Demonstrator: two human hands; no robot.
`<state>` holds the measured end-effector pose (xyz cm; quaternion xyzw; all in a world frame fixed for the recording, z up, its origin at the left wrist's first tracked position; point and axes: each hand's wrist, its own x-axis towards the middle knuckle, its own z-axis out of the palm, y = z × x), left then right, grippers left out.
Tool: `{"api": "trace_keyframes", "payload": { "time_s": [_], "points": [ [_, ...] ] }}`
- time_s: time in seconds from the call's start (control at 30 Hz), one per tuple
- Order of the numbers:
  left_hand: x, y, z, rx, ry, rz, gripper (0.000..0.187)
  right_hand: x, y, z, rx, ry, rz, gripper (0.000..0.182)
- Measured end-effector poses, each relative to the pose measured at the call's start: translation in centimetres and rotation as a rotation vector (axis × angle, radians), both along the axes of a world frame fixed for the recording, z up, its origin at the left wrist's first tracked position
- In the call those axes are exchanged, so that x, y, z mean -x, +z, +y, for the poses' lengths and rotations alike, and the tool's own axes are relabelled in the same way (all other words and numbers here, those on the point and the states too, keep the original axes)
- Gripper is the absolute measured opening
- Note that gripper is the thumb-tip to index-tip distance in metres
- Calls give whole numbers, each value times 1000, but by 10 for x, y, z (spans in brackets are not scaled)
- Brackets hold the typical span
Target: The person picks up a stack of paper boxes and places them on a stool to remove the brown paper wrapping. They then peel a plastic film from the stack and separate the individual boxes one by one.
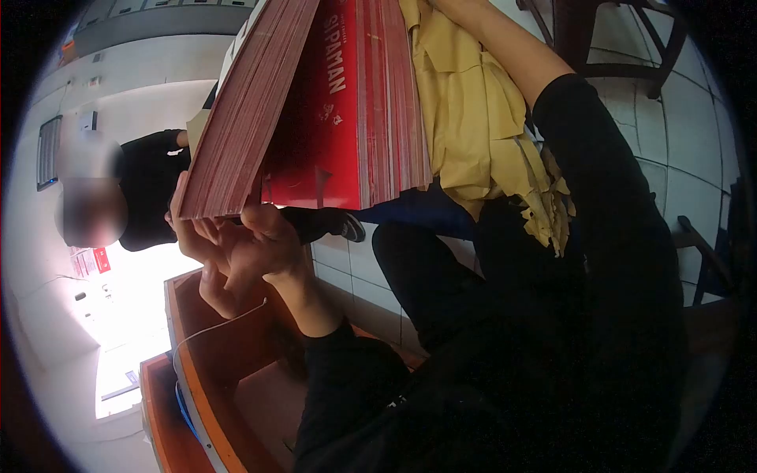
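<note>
A thick stack of red printed sheets lettered "SIPAMAN" fills the top middle of the head view. Its left part, a thick sheaf of sheets, leans away from the rest and leaves a wedge-shaped gap. My left hand is closed on the lower end of that sheaf, thumb on the near side. Torn yellow-brown wrapping paper hangs crumpled along the stack's right side. Beside this paper my right hand is mostly cut off by the top edge, and its fingers are hidden.
Below my left hand stands an orange-brown wooden desk with an open compartment and a thin cable. Another person in black is at the left. A dark brown plastic stool stands at the top right on the white tiled floor.
</note>
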<state>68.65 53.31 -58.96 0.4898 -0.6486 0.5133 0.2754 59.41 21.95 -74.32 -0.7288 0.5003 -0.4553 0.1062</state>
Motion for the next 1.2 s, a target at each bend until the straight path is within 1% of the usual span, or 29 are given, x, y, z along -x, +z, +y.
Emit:
{"api": "trace_keyframes", "payload": {
  "time_s": [0.03, 0.1, 0.17, 0.2, 0.23, 0.27, 0.3, 0.33, 0.37, 0.43, 0.5, 0.53, 0.57, 0.6, 0.63, 0.67, 0.7, 0.73, 0.77, 0.8, 0.83, 0.87, 0.9, 0.97, 1.07, 1.17, 1.2],
  "points": [
    [1, 2, 1, -13, 11, 9, 51, 3, 2, 3, 47, -18, -66, 29],
    [2, 0, 3, -43, -28, 27, 53, 13, 9, 13, 384, -303, -179, 25],
    [6, 1, 3, -84, -26, 88, 55, 32, 22, 16, 580, -456, -269, 22],
    [10, 2, 6, -122, -2, 141, 56, 45, 38, 29, 423, -267, -411, 22],
    [11, 0, 6, -129, -25, 185, 57, 58, 54, 42, 257, -115, -562, 23],
    [13, -3, 5, -135, -48, 229, 58, 76, 78, 70, -104, 252, -783, 26],
    [14, -5, 5, -140, -71, 273, 60, 84, 92, 94, -288, 475, -805, 33],
    [16, -6, 8, -172, -32, 333, 61, 92, 107, 118, -494, 663, -800, 39],
    [17, -6, 11, -203, 2, 393, 62, 95, 125, 142, -788, 818, -841, 50],
    [2, -14, 9, -141, -154, 326, 68, 85, 152, 170, -1215, 1036, -960, 62],
    [11, -14, 13, -202, -193, 445, 69, 66, 156, 184, -1473, 1176, -1148, 65],
    [11, -15, 14, -232, -245, 445, 65, 59, 159, 187, -1462, 1173, -1245, 65],
    [15, -16, 20, -285, -234, 495, 63, 51, 163, 190, -1453, 1172, -1339, 64],
    [20, -11, 25, -374, -174, 407, 63, 43, 165, 193, -1445, 1171, -1434, 64],
    [25, -4, 28, -464, -111, 321, 65, 32, 161, 192, -1488, 1034, -1454, 60],
    [27, -9, 29, -404, -182, 236, 66, 26, 155, 194, -1460, 1020, -1422, 57],
    [30, -12, 35, -368, -217, 226, 67, 25, 151, 195, -1432, 1009, -1388, 55],
    [34, -15, 40, -331, -252, 215, 69, 24, 150, 191, -1459, 976, -1330, 52],
    [33, -11, 51, -307, -204, 231, 71, 23, 149, 187, -1484, 945, -1267, 50],
    [30, -8, 62, -272, -130, 254, 73, 23, 151, 188, -1436, 943, -1238, 46],
    [26, -5, 74, -238, -56, 277, 76, 20, 153, 185, -1429, 904, -1276, 46],
    [17, -5, 87, -196, -37, 319, 79, 19, 156, 185, -1376, 910, -1257, 47],
    [7, -11, 99, -165, -60, 397, 77, 18, 160, 185, -1321, 917, -1242, 49],
    [2, -27, 121, -6, -141, 773, 64, 17, 164, 184, -1203, 991, -1209, 54],
    [1, -38, 160, 117, -155, 1527, 47, 17, 177, 195, -1035, 1070, -1176, 62],
    [-10, -52, 181, 140, -594, 2021, 47, 39, 190, 224, -957, 1099, -1063, 68],
    [-8, -52, 183, 93, -679, 2097, 62, 47, 194, 235, -981, 1084, -1027, 68]
  ]
}}
